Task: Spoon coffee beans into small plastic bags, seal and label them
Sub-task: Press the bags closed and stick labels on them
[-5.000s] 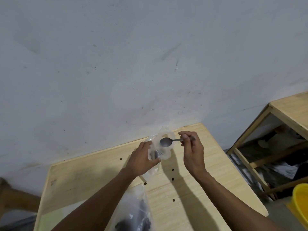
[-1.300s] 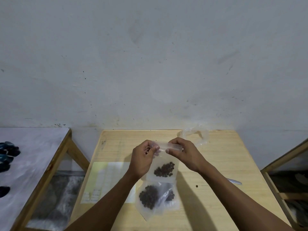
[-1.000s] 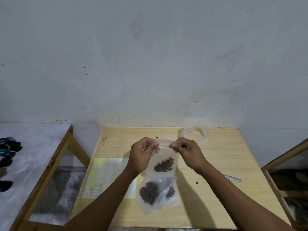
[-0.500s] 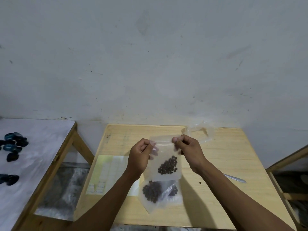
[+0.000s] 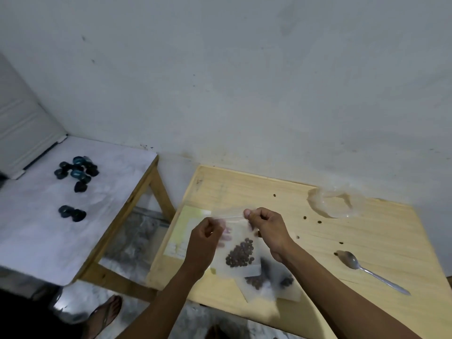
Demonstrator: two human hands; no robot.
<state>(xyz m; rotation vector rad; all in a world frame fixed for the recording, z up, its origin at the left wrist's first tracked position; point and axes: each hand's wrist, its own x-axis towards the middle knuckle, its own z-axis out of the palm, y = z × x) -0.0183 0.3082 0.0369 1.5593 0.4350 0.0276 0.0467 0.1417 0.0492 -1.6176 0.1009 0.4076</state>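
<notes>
Pinching the top edge of a small bag (image 5: 238,250) of coffee beans (image 5: 241,253) between my left hand (image 5: 204,241) and right hand (image 5: 267,228) above the wooden table (image 5: 367,241).

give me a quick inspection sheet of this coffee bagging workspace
surface: light wooden table, with loose coffee beans scattered on it
job's things: small plastic bag with beans inside, held up over the table; larger bag of beans lying under it; metal spoon lying to the right; label sheet at the table's left edge
clutter: crumpled clear plastic at the far side
grippers: left hand and right hand both pinch the small bag's top edge
cables: nothing seen
surroundings: grey wall; side table on the left with dark round objects; a sandalled foot on the floor
</notes>
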